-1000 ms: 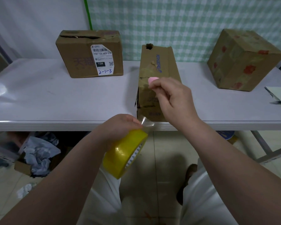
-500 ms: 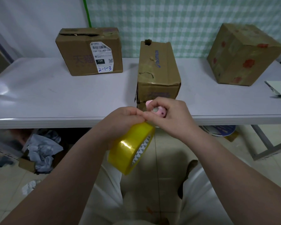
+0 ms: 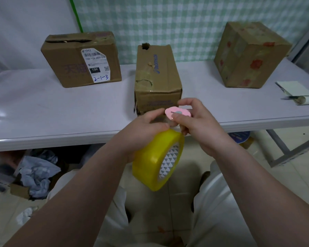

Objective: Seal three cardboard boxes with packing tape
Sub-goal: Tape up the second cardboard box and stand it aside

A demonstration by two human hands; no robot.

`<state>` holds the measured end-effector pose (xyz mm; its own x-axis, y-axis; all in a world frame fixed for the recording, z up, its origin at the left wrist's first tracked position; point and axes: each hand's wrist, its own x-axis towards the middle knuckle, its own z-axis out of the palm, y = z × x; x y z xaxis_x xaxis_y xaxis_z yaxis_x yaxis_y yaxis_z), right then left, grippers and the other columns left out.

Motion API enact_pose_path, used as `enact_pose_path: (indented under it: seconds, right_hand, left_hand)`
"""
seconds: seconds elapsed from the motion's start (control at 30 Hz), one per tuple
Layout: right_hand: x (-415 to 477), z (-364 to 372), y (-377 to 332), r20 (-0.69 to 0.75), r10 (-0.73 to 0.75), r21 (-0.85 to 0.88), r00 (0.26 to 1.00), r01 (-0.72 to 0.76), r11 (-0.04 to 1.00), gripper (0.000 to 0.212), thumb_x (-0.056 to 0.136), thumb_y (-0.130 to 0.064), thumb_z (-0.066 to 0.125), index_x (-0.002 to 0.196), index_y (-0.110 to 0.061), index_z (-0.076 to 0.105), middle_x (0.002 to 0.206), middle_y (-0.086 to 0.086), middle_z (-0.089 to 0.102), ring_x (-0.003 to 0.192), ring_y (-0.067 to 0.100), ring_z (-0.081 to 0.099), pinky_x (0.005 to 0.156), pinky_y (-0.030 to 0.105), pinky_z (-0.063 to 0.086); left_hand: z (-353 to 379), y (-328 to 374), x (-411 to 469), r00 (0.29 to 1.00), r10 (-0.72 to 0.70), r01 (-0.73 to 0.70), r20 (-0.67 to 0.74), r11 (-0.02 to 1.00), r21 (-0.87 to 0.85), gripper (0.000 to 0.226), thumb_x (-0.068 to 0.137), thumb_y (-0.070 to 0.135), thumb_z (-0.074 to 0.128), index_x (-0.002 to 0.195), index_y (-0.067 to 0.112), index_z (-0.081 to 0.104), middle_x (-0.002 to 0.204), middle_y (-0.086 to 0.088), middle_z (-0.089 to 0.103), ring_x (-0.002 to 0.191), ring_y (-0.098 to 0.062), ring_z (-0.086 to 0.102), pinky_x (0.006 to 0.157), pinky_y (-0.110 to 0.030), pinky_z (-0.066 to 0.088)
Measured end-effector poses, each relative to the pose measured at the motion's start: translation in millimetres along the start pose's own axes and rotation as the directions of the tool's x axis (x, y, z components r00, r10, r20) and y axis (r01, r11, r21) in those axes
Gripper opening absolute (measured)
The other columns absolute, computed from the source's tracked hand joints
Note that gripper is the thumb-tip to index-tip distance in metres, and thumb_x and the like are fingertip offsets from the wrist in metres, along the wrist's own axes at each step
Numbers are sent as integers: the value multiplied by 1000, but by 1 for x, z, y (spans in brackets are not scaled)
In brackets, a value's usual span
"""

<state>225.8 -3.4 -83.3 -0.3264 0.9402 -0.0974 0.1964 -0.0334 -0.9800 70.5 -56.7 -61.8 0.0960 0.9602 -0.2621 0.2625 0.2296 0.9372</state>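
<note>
moved: right grip (image 3: 202, 125) has come down from the middle box (image 3: 157, 82) to meet left grip (image 3: 143, 127) at the tape roll (image 3: 157, 157).
grips: left clamped on the roll; right pinching a pink cutter (image 3: 177, 112) just above it.
progress: probably cutting a strip by the middle box; left box (image 3: 80, 59) top gapes; right box (image 3: 248, 54) looks untouched.
room: roll hangs off the worktop (image 3: 43, 113) edge; boxes well apart.

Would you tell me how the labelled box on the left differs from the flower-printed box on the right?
The labelled box carries a shipping label; the flower-printed box shows red flowers. The labelled box is low and wide with its top seam gaping; the flower-printed box is taller, turned corner-on, and its top looks shut. Both are cardboard on the white table.
</note>
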Motion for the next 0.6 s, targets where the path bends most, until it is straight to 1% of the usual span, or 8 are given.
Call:
enact_pose_path:
  seconds: [0.03, 0.1, 0.17, 0.23, 0.3, 0.43, 0.5, 0.6]
  right_hand:
    - [0, -3, 1, -36, 21, 28, 999, -20, 999, 24, 91, -13, 62, 112, -18, 54, 81, 2, 63, 49, -2, 53, 53, 20, 40]
    - [-1, -10, 4, -105, 41, 58, 994, -35, 998, 8, 90, -14, 62, 98, -12, 60, 72, 4, 63, 48, 1, 52, 52, 21, 39]
    - [-4, -20, 4, -175, 45, 18, 984, -42, 999, 7, 89, -19, 64, 89, -12, 64, 75, 3, 64, 59, 7, 56, 57, 24, 41]
    - [-6, -28, -3, -207, 20, 3, 978, -20, 1000, 10, 87, -24, 66, 84, -14, 65, 77, 2, 63, 69, 12, 57, 63, 29, 43]
    - [-7, -33, -19, -218, -27, 33, 975, 35, 999, 11, 87, -23, 66, 81, -15, 65, 73, -1, 63, 67, 11, 58, 62, 28, 44]
    - [4, -34, -67, -246, -107, 137, 963, 143, 980, 13, 88, -26, 65, 86, -13, 66, 76, -3, 65, 67, 8, 63, 60, 24, 47]
    - [15, -31, -93, -272, -149, 161, 951, 197, 967, 15, 89, -30, 64, 87, -15, 66, 82, -5, 68, 74, 7, 65, 65, 26, 50]
    - [37, -24, -122, -293, -214, 173, 932, 272, 947, 25, 93, -40, 56, 99, -20, 69, 100, -9, 71, 89, 7, 67, 74, 27, 53]
  left_hand:
    - [4, 3, 1, 1000, 9, -9, 3, 1000, -2, 31, 95, 26, 55, 122, 39, 55, 95, 24, 61, 78, 6, 63, 57, -9, 48]
    - [13, 8, 2, 1000, -6, 5, -27, 1000, -11, 20, 93, 28, 58, 110, 36, 60, 98, 16, 64, 79, 1, 63, 61, -13, 50]
    - [21, 10, 4, 998, -6, 5, -69, 1000, -11, 29, 91, 30, 59, 120, 28, 60, 111, 6, 64, 91, -8, 62, 70, -22, 51]
    - [26, 17, 4, 995, 19, -23, -97, 999, -46, 32, 90, 30, 61, 121, 25, 61, 114, 0, 64, 98, -17, 63, 80, -34, 55]
    - [26, 31, 2, 993, 59, -74, -103, 986, -147, 31, 86, 27, 65, 117, 22, 63, 113, -5, 66, 98, -25, 66, 84, -44, 56]
    - [6, 70, 1, 973, 184, -216, -143, 940, -264, 32, 78, 12, 67, 110, 19, 67, 107, -7, 69, 91, -25, 69, 76, -39, 59]
    - [-13, 93, 2, 941, 280, -320, -189, 917, -238, 31, 79, 4, 63, 105, 20, 69, 103, -2, 69, 87, -19, 69, 72, -33, 58]
    - [-41, 122, 9, 870, 425, -466, -251, 874, -135, 31, 75, 4, 66, 99, 23, 69, 96, 4, 68, 81, -10, 68, 70, -25, 56]
